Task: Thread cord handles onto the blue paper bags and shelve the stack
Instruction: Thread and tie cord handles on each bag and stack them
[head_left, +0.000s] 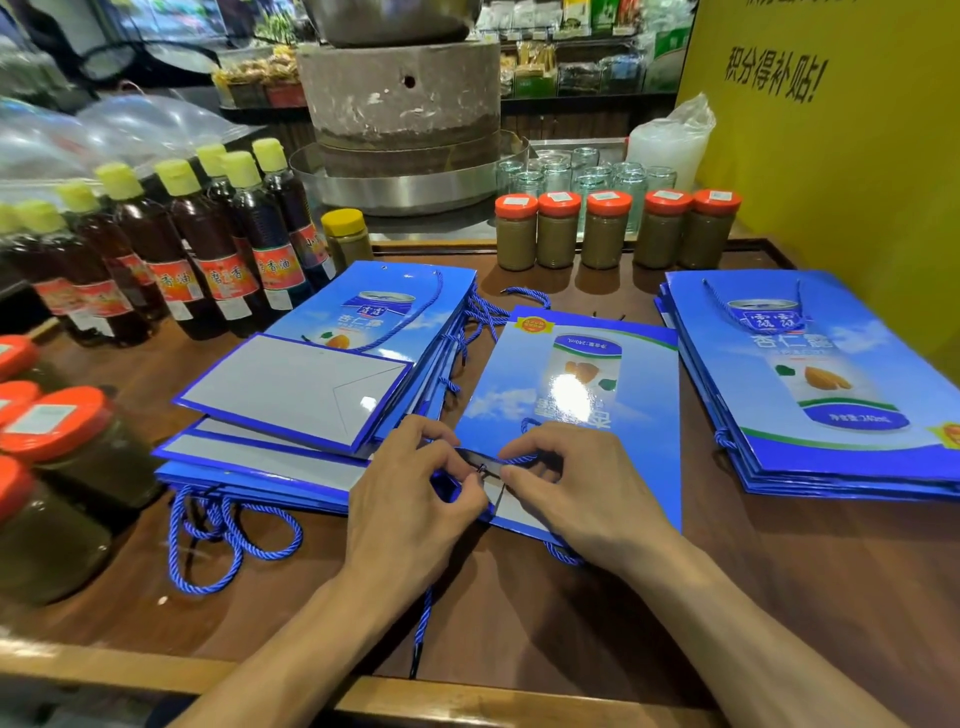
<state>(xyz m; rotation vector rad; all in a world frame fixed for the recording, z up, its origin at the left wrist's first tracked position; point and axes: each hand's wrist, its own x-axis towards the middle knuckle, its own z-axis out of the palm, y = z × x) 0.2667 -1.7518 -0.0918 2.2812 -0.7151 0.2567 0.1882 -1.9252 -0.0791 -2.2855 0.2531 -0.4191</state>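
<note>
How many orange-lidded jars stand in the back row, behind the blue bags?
5 jars in a row: first, second, third together; after a gap, fourth, fifth at the right. None seems hidden.

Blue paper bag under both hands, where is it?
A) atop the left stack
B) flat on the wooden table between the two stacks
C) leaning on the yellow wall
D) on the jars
B: the glossy blue paper bag lies flat on the brown wooden table between the left bag stack and the right bag stack; the left hand and right hand pinch a blue twisted cord.
</note>
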